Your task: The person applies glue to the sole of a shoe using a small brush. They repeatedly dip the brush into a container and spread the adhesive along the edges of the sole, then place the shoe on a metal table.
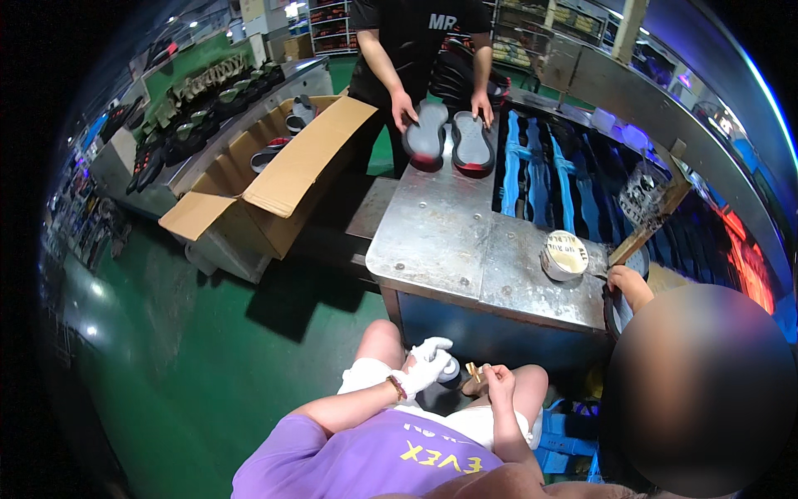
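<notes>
Tan piece (pixel 475 372) in fingertip grip of right hand (pixel 499 384), left hand (pixel 429 364) curled, grip unclear

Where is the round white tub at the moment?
In the head view, right of centre, the white tub stands on the metal table, just left of the slanting wooden bar.

A metal-topped table (pixel 436 237) stands over a green floor (pixel 187 358). Two grey soles (pixel 473 143) with dark rims and red ends are side by side at its far end, before a person in a black shirt (pixel 407 50). A round white tub (pixel 565 267) sits near the table's right corner, beside blue strips (pixel 539 179). An open cardboard box (pixel 314 158) at left holds shoes (pixel 270 155).
</notes>
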`<state>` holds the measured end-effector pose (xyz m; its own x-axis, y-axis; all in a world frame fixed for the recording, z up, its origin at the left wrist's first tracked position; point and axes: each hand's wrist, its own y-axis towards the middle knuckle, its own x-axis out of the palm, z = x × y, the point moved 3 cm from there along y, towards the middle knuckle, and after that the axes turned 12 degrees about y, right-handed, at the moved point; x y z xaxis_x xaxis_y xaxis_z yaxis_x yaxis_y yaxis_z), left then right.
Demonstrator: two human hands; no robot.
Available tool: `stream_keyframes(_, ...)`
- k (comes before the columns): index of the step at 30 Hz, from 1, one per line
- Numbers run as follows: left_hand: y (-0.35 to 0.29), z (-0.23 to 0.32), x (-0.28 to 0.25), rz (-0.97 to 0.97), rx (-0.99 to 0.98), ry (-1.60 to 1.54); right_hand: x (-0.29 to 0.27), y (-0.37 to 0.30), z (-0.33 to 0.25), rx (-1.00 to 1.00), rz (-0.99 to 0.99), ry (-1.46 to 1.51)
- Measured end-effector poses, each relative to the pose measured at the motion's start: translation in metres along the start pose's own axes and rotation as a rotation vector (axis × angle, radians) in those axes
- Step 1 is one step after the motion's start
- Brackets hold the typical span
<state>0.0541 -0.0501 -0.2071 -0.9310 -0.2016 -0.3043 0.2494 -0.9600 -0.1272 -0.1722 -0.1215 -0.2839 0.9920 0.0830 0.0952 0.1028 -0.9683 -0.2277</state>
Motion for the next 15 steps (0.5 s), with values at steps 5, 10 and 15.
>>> stream_keyframes(5,0.027,0.066,-0.024,0.181,0.445,0.215,0.006,-0.004,-0.003,0.04,-0.013,0.076)
stream_keyframes(10,0.064,0.14,-0.041,0.351,0.78,0.509,0.0,0.001,0.008,0.028,-0.002,0.061)
stream_keyframes(15,0.115,0.195,-0.052,0.562,0.732,1.004,-0.005,0.002,0.006,0.041,0.006,0.002)
